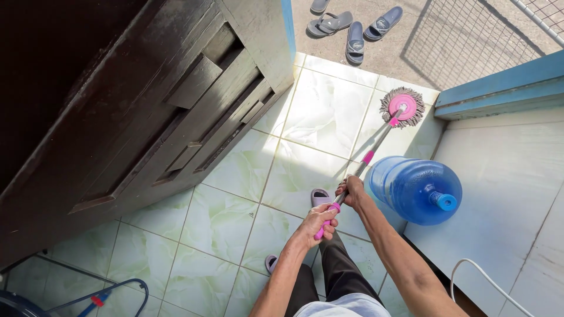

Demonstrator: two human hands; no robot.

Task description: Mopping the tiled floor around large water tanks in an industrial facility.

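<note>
A mop with a silver and pink handle [371, 151] reaches from my hands to its round pink head with grey fringe [402, 106], which rests on the tiled floor near the doorway. My left hand [318, 221] grips the pink end of the handle. My right hand [351, 190] holds the handle a little higher up. My feet in grey slippers [320, 196] stand on the tiles below my hands.
A large blue water jug [415, 189] stands right of the mop handle against a white wall. A dark wooden door [147, 105] stands open on the left. Several sandals [352, 26] lie outside on concrete. A white cable [482, 279] hangs at lower right.
</note>
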